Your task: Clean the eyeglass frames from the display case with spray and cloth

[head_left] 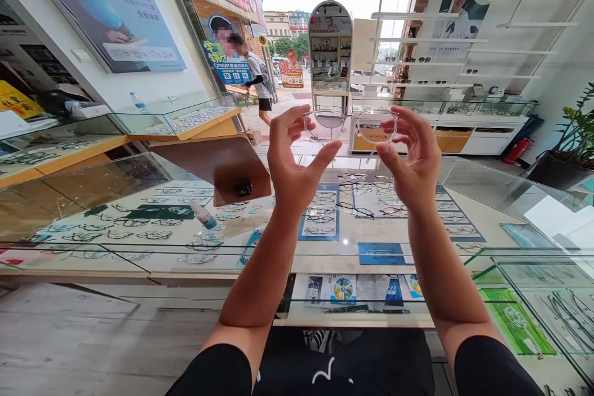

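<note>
A pair of clear-framed eyeglasses (pixel 351 116) is held up in front of me, above the glass counter. My left hand (pixel 297 161) grips its left end, fingertips at the frame's edge and thumb stretched below. On the other end, my right hand (pixel 413 158) has its fingers at the rim and its thumb beneath. Both arms reach forward at about eye level. Below the hands, several more eyeglasses (pixel 355 209) lie in rows on and inside the counter. Parts of the temples are hidden behind the lenses and fingers.
The glass display counter (pixel 325 253) runs across in front. A tilted brown-backed mirror or panel (pixel 218 161) and a small bottle (pixel 203 215) are on its left. An arched mirror (pixel 330 49) stands beyond. At right are a potted plant (pixel 568 142) and fire extinguisher (pixel 516 151). A person (pixel 258 77) walks outside.
</note>
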Motion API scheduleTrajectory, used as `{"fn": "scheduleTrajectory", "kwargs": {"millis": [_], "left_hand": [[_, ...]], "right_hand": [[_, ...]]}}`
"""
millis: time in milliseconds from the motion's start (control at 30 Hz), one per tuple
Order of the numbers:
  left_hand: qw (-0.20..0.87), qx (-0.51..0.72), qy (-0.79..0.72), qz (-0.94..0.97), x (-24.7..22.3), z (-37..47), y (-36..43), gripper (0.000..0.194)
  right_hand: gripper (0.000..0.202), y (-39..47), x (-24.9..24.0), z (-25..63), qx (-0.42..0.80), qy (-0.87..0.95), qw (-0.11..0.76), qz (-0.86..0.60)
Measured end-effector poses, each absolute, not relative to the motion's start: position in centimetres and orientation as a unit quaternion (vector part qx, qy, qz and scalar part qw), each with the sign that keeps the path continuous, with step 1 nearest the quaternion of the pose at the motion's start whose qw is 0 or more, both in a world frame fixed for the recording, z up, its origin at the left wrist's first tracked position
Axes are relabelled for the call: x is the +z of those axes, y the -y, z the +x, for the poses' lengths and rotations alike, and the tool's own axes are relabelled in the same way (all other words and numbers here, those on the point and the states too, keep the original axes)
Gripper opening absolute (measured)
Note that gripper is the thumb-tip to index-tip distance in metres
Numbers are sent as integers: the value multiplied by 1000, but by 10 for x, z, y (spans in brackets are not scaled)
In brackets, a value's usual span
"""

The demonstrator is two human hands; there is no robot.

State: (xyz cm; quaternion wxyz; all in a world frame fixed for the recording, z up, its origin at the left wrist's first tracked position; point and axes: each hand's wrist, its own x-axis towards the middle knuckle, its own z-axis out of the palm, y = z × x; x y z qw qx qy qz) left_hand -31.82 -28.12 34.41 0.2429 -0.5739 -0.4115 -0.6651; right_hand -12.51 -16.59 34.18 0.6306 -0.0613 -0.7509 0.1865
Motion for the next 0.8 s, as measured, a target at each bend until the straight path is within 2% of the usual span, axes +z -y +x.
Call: {"fn": "scheduleTrajectory", "kwargs": {"millis": [367, 567, 800], "left_hand": [[268, -666, 418, -556, 344, -309, 287, 64], [303, -643, 442, -547, 349, -300, 294, 67], [271, -653, 431, -561, 344, -306, 289, 66]], "right_hand": [[53, 167, 342, -123, 213, 744, 632, -39], [53, 161, 339, -123, 236, 745, 624, -18], [56, 162, 339, -122, 225, 746, 626, -40]]}}
